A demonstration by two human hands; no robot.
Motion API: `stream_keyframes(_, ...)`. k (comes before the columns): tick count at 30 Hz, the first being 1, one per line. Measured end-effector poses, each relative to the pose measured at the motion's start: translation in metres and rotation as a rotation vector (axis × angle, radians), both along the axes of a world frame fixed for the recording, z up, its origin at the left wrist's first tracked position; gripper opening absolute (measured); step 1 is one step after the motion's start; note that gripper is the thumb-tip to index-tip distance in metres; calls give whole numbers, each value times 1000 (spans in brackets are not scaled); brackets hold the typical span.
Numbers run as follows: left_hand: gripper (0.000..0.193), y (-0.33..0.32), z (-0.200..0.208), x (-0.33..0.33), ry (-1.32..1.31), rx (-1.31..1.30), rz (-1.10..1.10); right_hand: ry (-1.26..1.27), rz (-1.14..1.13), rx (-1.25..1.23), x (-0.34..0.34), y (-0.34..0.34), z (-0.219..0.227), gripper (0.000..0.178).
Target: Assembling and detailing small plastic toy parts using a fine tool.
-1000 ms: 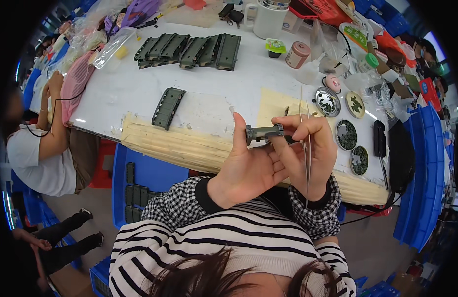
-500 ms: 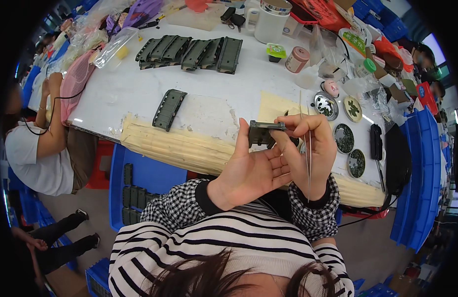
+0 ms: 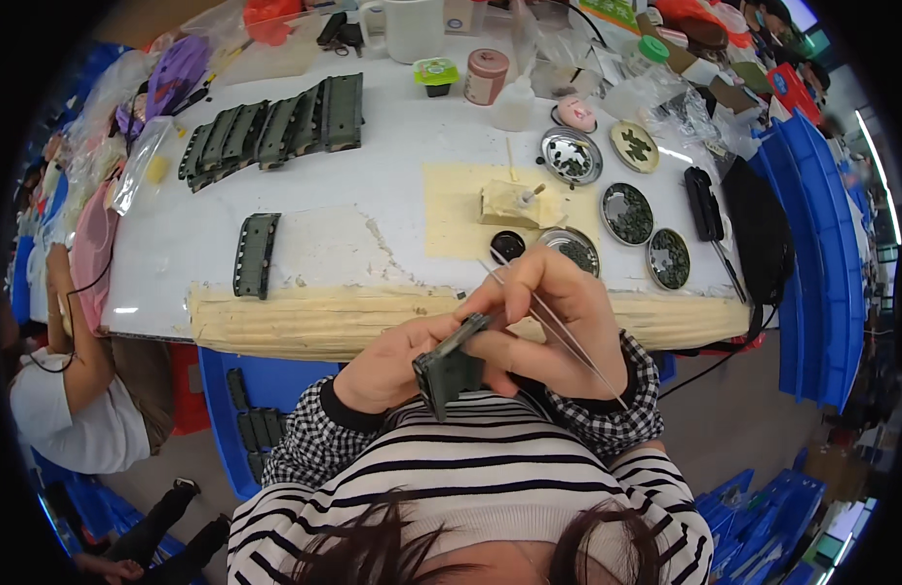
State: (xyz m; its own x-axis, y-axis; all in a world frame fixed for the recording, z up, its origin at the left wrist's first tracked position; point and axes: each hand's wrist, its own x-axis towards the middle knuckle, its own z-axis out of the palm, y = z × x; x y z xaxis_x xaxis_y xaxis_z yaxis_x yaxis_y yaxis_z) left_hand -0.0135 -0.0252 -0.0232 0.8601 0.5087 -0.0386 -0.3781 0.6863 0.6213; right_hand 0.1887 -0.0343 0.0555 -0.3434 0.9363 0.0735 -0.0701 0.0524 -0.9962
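The small dark green part (image 3: pixel 451 366) was held just in front of the person's chest, below the near edge of the tabletop (image 3: pixel 373 195). Its long axis ran diagonally, one end up and to the right toward the tabletop, the other down and to the left toward the striped shirt.

The left hand (image 3: pixel 392 366) was closed around the part from the left, thumb along its upper edge. The right hand (image 3: pixel 558 327) was curled shut too, fingertips pinching the part's upper end while a pair of thin metal tweezers (image 3: pixel 553 327) lay across its fingers, tips pointing up-left.

Half a second before, the part had lain almost level and higher, over the taped front edge; since then it had tilted and come down closer to the body.

On the tabletop lay one single dark track piece (image 3: pixel 255 254), a row of about eight more (image 3: pixel 275 132), and five round metal dishes (image 3: pixel 626 213) of small parts; a sixth small dark cap sat beside them.
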Motion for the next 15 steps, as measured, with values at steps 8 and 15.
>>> stream_keyframes(8, 49, -1, -5, 15, -174, -83, -135, 132, -249, -1, 51, -19, -21, 13)
stream_keyframes(15, 49, 6, 5, 12, 143, 22, 275, -978, -512, 196, 131, 5, -20, 41)
